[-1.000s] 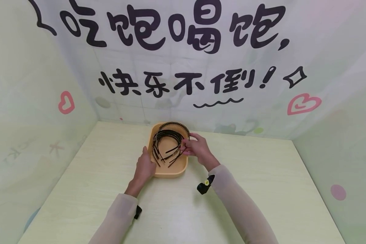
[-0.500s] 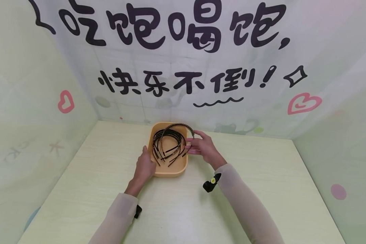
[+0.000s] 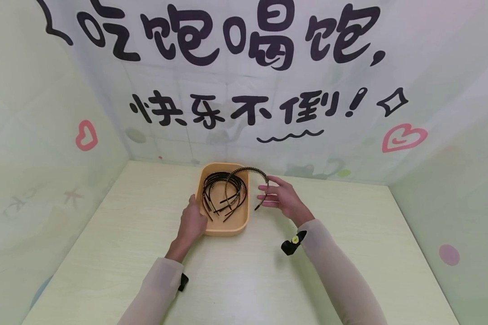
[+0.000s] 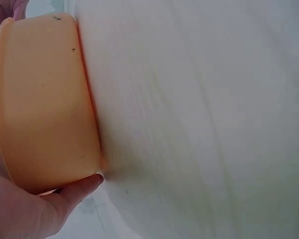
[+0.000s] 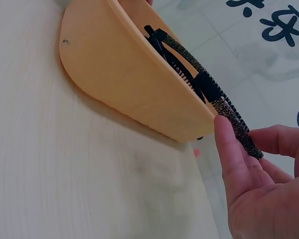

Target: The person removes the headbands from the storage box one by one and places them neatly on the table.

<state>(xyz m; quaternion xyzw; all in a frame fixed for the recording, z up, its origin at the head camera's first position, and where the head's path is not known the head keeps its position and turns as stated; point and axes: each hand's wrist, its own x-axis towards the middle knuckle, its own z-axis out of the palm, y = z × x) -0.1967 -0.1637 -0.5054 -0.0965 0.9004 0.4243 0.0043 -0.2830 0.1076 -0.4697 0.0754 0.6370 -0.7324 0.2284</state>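
An orange plastic box [image 3: 226, 233] sits toward the back of the table, with several dark toothed headbands [image 3: 211, 178] lying tangled inside. My left hand [image 3: 192, 223] grips the box's left wall, and its fingers wrap the corner in the left wrist view. My right hand [image 3: 282, 197] pinches one headband [image 3: 250, 169] between thumb and fingers. This headband arches over the box's right rim, one end outside and the other above the pile. Its speckled, glittery band [image 5: 224, 105] shows in the right wrist view.
A pale wood-look table [image 3: 227, 289] lies under the box. A printed back wall [image 3: 244, 149] with large black lettering rises close behind it. Side walls [image 3: 443, 203] stand at both edges.
My right hand has moved right, drawing the pinched headband from over the box to partly past its right rim. My left hand and the box stay in place.
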